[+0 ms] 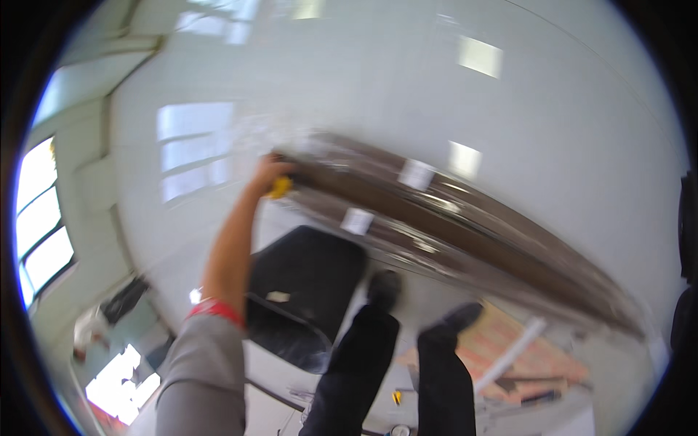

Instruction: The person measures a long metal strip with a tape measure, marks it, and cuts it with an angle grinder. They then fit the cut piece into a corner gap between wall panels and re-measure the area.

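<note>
My left hand (pixel 272 173) reaches forward to the left end of a long dark brown strip (pixel 363 190), its fingers curled and blurred by motion. A small yellow-and-black thing (pixel 281 187) shows under the palm; its kind is too blurred to tell. On either side of the strip lie long brown pieces wrapped in shiny clear film, a far one (pixel 502 218) and a near one (pixel 407 243). Each bears a white label, the far label (pixel 416 174) and the near label (pixel 357 221). My right hand is out of view.
A black flat-topped piece (pixel 309 272) lies left of my feet (pixel 384 289). Near my right foot are an orange-printed board (pixel 502 341), a white strip (pixel 512 352) and a small yellow thing (pixel 397 397). Another person (pixel 91 330) is at the far left, near bright windows (pixel 45 225).
</note>
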### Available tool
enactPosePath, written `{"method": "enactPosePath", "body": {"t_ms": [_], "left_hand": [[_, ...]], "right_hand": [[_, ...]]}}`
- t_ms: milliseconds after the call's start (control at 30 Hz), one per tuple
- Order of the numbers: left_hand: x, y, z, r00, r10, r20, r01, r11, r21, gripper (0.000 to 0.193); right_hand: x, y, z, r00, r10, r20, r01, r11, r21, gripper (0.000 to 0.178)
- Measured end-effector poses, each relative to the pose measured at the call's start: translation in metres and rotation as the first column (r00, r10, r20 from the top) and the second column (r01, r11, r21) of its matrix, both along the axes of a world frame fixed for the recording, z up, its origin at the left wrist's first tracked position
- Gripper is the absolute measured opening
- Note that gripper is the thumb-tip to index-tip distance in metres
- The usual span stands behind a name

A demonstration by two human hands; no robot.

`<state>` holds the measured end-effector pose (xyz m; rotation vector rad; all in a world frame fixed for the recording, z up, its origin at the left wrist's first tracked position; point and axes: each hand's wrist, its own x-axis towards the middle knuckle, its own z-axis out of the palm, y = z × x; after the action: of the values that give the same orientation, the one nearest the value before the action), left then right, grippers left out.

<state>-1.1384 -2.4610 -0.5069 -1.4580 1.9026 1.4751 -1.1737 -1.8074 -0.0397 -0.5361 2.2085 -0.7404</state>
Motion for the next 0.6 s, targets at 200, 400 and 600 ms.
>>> {"method": "enactPosePath", "body": {"t_ms": [200, 400, 600], "left_hand": [[0.091, -0.074, 0.026, 0.997, 0.068, 0.033, -0.068, 0.998, -0.004, 0.021], [0.087, -0.069, -0.028, 0.975, -0.081, 0.206, 0.156, 0.912, -0.380, 0.067], [0.060, -0.035, -0.085, 0.998, -0.023, 0.052, 0.029, 0.992, -0.125, 0.044]], "right_hand": [[-0.010, 0.036, -0.031, 0.994, 0.107, 0.038, -0.099, 0.980, -0.170, 0.044], [-0.021, 0.020, -0.032, 0.996, 0.025, -0.084, -0.035, 0.992, -0.120, 0.025], [-0.019, 0.015, -0.033, 0.995, 0.010, -0.103, -0.021, 0.994, -0.106, 0.025]]}}
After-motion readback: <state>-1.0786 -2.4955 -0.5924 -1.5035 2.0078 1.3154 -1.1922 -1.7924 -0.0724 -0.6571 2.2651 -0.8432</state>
